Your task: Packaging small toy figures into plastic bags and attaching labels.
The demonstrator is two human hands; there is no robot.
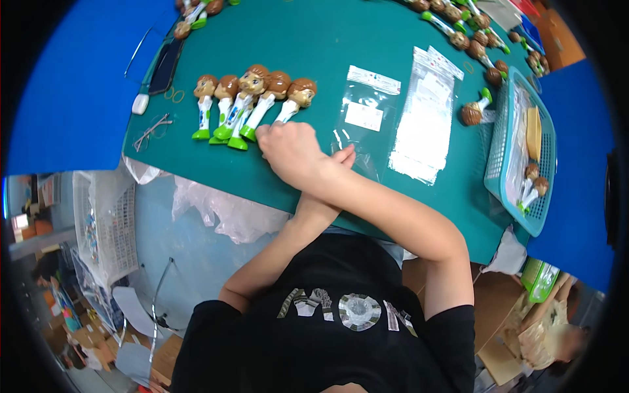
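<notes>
My right forearm crosses over my left one at the table's near edge. My right hand [288, 149] is closed around the lower end of the rightmost toy figurine [300, 95], which has brown hair and a white body. Left of it, several similar figurines [234, 111] with green feet lie side by side. Partly hidden under my right wrist, my left hand [342, 156] has its fingertips together at the lower edge of a clear plastic bag [364, 116] with a white label. A stack of similar bags [424, 118] lies to its right.
At the right stands a teal basket [546, 177] containing figurines, beside a loose figurine [473, 112]. More figurines [458, 40] lie far right. A phone [166, 67], a white case [140, 104], eyeglasses [153, 133] and rubber bands [178, 96] lie left on the green table [354, 39].
</notes>
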